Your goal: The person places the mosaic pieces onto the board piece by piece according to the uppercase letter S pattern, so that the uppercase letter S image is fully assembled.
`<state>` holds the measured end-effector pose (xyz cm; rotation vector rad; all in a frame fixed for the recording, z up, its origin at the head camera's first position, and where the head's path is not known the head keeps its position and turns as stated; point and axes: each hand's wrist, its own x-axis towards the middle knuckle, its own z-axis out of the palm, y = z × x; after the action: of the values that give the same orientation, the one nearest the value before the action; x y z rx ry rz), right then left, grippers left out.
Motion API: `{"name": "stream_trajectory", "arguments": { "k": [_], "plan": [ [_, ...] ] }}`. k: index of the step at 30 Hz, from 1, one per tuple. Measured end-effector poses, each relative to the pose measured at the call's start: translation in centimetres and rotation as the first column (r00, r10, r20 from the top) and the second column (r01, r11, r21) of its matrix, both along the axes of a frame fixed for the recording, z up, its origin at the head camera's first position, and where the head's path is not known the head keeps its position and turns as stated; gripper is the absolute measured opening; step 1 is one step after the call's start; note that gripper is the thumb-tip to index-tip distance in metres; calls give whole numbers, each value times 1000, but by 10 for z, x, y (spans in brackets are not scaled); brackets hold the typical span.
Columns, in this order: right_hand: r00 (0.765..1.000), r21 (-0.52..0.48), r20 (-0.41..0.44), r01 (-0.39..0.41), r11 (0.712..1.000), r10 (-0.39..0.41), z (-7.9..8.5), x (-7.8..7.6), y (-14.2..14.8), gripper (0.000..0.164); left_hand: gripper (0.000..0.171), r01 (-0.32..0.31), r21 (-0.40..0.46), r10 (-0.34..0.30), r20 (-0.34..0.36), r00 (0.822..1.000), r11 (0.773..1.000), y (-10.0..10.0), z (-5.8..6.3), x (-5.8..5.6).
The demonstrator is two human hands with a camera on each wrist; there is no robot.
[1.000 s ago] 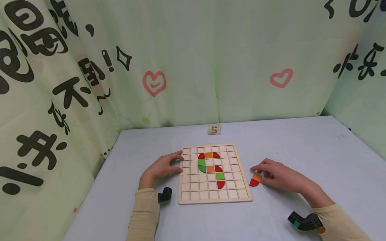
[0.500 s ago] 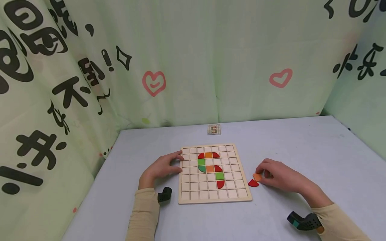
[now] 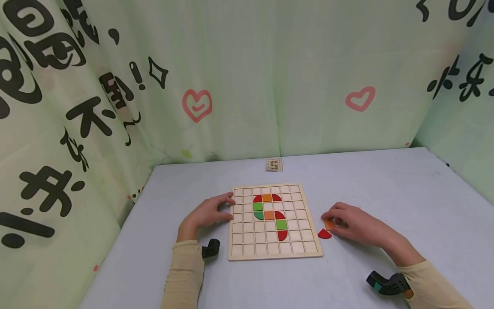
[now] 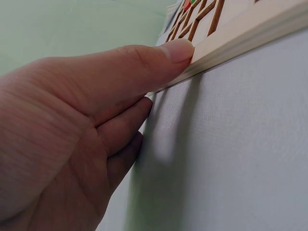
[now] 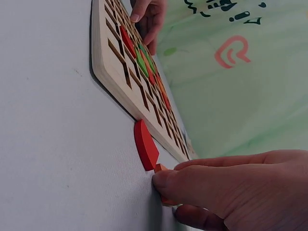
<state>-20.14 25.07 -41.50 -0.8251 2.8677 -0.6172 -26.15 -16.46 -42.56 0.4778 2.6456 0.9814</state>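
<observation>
A wooden grid board (image 3: pixel 275 258) lies on the table. Red, orange and green tiles in its cells form a curved, S-like path. My left hand (image 3: pixel 207 213) rests at its left edge; the left wrist view shows the straight thumb (image 4: pixel 178 50) touching the rim, the other fingers beyond. Right of the board, my right hand (image 3: pixel 353 222) pinches an orange square tile (image 3: pixel 329 225) between thumb and fingers, close to the table. Beside it lies a red quarter-circle tile (image 3: pixel 324 234), near the board's right edge in the right wrist view. The fingers partly hide the orange tile.
A small card (image 3: pixel 274 165) with a printed grid pattern lies at the table's back edge. Behind the table hangs a pale green curtain (image 3: pixel 239 86) with black lettering and pink hearts. A black device (image 3: pixel 387 283) sits on the right wrist, another (image 3: pixel 211 248) on the left.
The orange tile, earlier against the red one, has been drawn apart from it in my right hand. The right fingers have shifted slightly over the tile. My left hand stays at the board.
</observation>
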Motion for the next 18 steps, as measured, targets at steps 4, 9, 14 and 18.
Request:
{"name": "stream_trajectory", "arguments": {
  "k": [4,9,14,18],
  "plan": [
    [998,2,-38,-50,999,50,0,0,1,23,39,2,-2,-2,1,1000,1000,-1,-1,-1],
    [995,13,-67,-70,997,71,0,0,2,21,38,7,-2,-7,0,1000,1000,-2,-3,-1],
    [998,8,-54,-29,1000,29,2,1,0,20,37,5,4,-5,0,1000,1000,-2,-2,0],
    [1000,-12,-24,16,1000,-16,6,2,-5,21,38,0,8,0,0,1000,1000,-1,-1,0]
  ]
}}
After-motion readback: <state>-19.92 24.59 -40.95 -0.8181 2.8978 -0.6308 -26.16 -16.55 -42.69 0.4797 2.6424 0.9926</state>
